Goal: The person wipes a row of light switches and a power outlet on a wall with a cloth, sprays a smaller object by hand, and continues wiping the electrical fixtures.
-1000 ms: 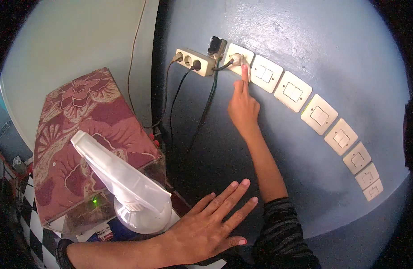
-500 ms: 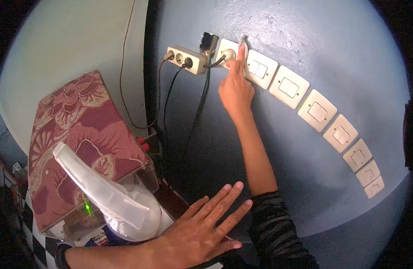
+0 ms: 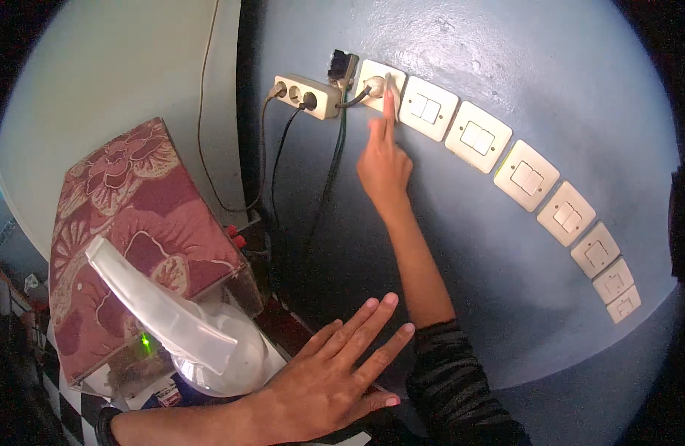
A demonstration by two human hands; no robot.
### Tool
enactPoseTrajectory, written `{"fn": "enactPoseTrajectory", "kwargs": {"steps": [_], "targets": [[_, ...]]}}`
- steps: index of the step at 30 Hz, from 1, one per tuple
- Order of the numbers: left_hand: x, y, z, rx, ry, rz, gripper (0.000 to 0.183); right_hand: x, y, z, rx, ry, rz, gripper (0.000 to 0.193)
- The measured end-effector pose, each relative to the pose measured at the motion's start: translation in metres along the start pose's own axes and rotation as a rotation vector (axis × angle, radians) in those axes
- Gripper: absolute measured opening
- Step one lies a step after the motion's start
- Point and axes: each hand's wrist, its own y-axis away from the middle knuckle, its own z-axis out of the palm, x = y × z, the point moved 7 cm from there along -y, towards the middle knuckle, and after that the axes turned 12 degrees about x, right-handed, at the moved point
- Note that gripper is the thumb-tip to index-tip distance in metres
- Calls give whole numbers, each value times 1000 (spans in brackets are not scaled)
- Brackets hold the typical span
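Observation:
My right hand (image 3: 385,167) reaches up to the blue wall, index finger stretched out and the other fingers curled in. A thin pale cloth-like piece (image 3: 391,79) lies at that fingertip, pressed on the right side of a cream wall socket (image 3: 366,72). A round plug (image 3: 374,87) with a dark cord sits in this socket, just left of the finger. To the right begins a row of cream switch plates (image 3: 410,119). Low in view, my left hand (image 3: 324,379) is open with fingers spread, beside a glossy whitish rounded object with a long handle-like arm (image 3: 164,316).
A cream three-way socket strip (image 3: 325,101), with cords hanging down, and a dark wall box (image 3: 341,68) are to the left. A box under a maroon floral cloth (image 3: 127,201) stands at left, a green light glowing at its front. A thin cable (image 3: 202,111) runs along the pale wall.
My right fingertip has moved left and slightly down, from the gap between the socket and the first switch plate onto the socket's right side. My left hand stays nearly still.

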Motion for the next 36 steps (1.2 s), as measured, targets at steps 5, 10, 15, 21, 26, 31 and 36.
{"fn": "enactPoseTrajectory", "kwargs": {"steps": [5, 10, 15, 21, 26, 31, 36], "targets": [[3, -4, 2, 4, 35, 17, 79, 13, 4, 4, -46, -58, 59, 32], [6, -3, 7, 3, 36, 35, 79, 8, -15, -15, 53, 2, -44, 29], [4, 3, 4, 52, 23, 43, 77, 12, -8, -22, 13, 18, -47, 24], [5, 4, 6, 68, -7, 80, 76, 4, -76, -23, -150, 140, -106, 41], [8, 5, 7, 62, -64, 90, 75, -2, -119, -42, -374, 156, -267, 13], [6, 5, 8, 44, -49, 96, 72, 3, -131, -38, -447, 136, -498, 13], [5, 5, 11, 4, -47, 76, 72, -5, -131, -34, -511, 131, -639, 16]]}}
